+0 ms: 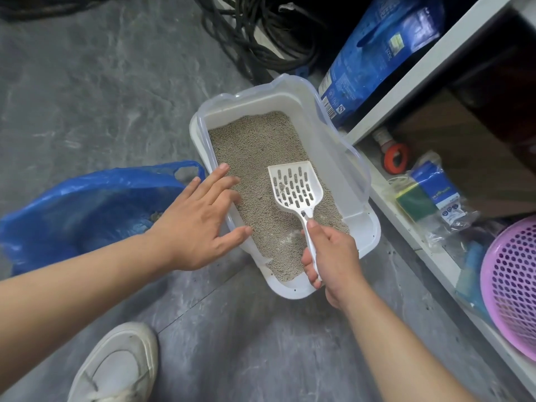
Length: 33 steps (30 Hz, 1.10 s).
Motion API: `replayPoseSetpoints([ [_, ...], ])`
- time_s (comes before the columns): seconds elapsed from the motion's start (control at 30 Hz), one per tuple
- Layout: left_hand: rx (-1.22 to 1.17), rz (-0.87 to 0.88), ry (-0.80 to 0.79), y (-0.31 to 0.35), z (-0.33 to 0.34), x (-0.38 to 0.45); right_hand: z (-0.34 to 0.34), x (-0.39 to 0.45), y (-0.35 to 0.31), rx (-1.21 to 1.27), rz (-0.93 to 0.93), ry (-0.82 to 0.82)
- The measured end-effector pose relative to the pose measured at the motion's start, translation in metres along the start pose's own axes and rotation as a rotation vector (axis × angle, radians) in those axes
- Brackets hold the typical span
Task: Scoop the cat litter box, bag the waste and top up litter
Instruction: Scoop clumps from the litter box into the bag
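Note:
A white litter box (366, 227) with a clear rim stands on the grey floor, filled with grey litter (255, 152). My right hand (333, 262) grips the handle of a white slotted scoop (295, 188), whose head hovers over the litter with only a few grains in it. My left hand (200, 219) lies flat with spread fingers on the box's left rim. To the left of the box sits an open blue plastic bag (87, 204) with some clumps inside.
A blue litter sack (374, 53) leans behind the box beside a white shelf (412, 91). The lower shelf holds packets, an orange-and-white item and a pink basket (513, 285). Black cables (261, 33) coil at the top. My white shoe (119, 367) is near the bottom.

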State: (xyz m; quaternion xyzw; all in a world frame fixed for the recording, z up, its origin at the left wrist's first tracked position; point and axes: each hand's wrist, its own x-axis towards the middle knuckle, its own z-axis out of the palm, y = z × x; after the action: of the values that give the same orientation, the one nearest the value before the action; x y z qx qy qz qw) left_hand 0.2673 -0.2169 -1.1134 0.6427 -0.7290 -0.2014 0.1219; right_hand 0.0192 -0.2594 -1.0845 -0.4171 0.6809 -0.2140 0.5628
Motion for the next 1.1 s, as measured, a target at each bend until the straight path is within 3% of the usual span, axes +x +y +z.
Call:
replayPoseSetpoints([
  [0.43,0.014,-0.002,0.015,0.003,0.003,0.002,-0.007,-0.013,-0.001,0.027,-0.002,0.024],
  [0.67,-0.092,0.031,-0.022,0.005,-0.008,0.010,0.003,-0.039,-0.011,0.013,-0.072,-0.051],
  [0.77,-0.076,0.039,0.046,-0.011,-0.026,0.007,0.012,-0.052,-0.018,0.015,-0.101,-0.091],
  [0.9,0.063,-0.115,0.085,-0.056,-0.059,-0.013,0.032,-0.069,-0.024,0.004,-0.126,-0.215],
  [1.0,0.145,-0.282,-0.036,-0.092,-0.081,-0.033,0.055,-0.079,-0.017,-0.104,-0.164,-0.329],
  [1.1,0.200,-0.376,-0.160,-0.117,-0.089,-0.050,0.083,-0.079,-0.002,-0.372,-0.280,-0.345],
])
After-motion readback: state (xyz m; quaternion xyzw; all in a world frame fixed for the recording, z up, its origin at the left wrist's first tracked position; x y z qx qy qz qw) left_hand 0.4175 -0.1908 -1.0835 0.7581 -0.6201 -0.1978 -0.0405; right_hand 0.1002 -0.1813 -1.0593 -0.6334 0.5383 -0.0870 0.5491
